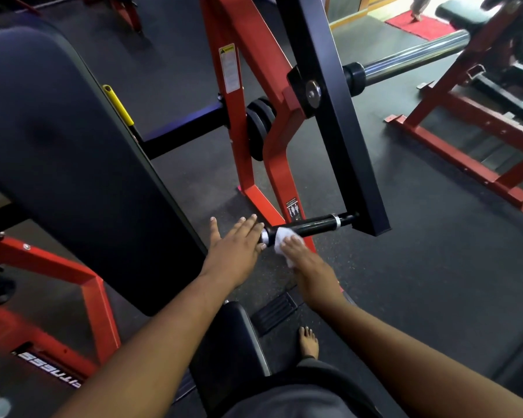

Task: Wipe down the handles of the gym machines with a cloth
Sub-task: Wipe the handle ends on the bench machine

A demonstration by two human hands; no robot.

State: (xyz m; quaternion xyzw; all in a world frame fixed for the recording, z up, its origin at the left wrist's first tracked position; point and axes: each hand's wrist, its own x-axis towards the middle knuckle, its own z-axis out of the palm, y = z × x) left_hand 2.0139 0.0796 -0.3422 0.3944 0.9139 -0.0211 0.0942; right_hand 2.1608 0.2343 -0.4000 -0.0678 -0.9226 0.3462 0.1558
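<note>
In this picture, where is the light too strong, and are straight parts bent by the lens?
Head view: the doorway at top right is overexposed, and glare streaks along the chrome bar. The wide lens bows straight frame parts such as the black arm near the edges. The cloth under the right hand on the handle is sharp; the left hand too.

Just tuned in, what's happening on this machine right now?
A person seated at a red and black gym machine is wiping one of its handles. The right hand presses a white cloth onto the near end of the black handle, fingers curled over it. The left hand is open with straight fingers, its fingertips at the handle's end cap. The far part of the handle, toward the black arm, is bare of cloth.
</note>
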